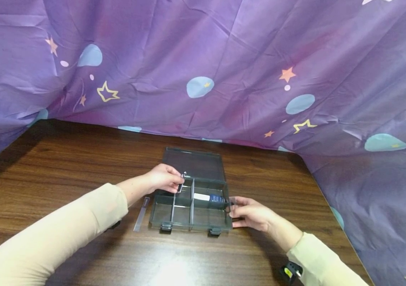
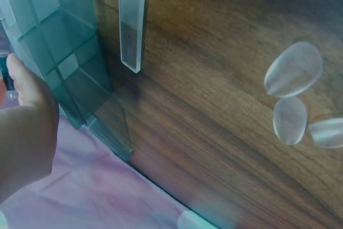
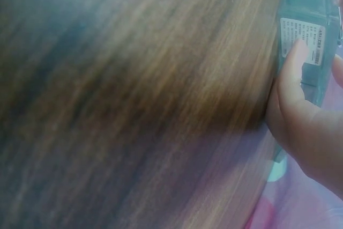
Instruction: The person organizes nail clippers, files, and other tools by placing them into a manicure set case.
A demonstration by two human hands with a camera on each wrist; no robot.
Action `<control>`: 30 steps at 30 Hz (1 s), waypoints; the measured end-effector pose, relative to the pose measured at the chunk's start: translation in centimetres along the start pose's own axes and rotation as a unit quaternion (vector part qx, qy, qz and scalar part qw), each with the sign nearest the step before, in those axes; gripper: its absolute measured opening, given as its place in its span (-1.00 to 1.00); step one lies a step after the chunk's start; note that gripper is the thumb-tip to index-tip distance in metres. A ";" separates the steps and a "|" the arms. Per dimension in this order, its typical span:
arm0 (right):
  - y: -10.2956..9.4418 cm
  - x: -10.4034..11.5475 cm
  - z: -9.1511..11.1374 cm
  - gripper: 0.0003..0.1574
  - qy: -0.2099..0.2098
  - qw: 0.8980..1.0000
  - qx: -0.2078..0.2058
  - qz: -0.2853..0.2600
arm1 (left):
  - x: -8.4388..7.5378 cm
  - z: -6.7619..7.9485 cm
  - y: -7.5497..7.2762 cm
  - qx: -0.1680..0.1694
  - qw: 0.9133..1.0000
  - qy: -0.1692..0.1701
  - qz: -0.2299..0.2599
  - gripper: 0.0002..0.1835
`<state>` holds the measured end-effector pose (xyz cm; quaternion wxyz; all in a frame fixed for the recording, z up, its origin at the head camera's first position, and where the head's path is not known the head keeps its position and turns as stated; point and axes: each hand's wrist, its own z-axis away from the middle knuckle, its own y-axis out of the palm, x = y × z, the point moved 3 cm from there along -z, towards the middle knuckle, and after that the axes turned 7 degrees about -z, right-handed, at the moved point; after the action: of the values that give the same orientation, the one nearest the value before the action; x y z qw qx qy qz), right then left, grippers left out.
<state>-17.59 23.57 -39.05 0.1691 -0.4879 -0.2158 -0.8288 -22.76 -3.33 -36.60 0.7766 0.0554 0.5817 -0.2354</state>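
In the head view, my left hand (image 1: 165, 178) pinches a small silver-and-dark nail clipper (image 1: 181, 183) between thumb and fingers, above the upper left part of a clear grey compartment box (image 1: 183, 228). The box's lid is folded back, away from me. A small bottle with a white end and a dark blue end (image 1: 208, 197) lies in the upper right compartment. My right hand (image 1: 251, 213) grips the box's right side. The right wrist view shows the thumb on a white printed label (image 3: 303, 41) on the box's outside; the other fingers are mostly cut off there.
A narrow clear strip (image 1: 141, 214), like a nail file, lies on the wooden table (image 1: 63, 171) left of the box. In the left wrist view, three clear rounded pieces (image 2: 293, 69) lie on the table. A purple patterned curtain (image 1: 203, 51) hangs behind.
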 end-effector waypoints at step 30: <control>-0.1 0.0 -0.1 -0.11 0.003 1.000 -0.003 -0.004 | 0.1 0.9 -2.4 0.015 0.999 0.016 -0.027 -0.67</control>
<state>-17.69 23.58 -39.09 0.1651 -0.4851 -0.2144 -0.8315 -22.97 -5.80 -35.95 0.7595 0.0548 0.5918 -0.2643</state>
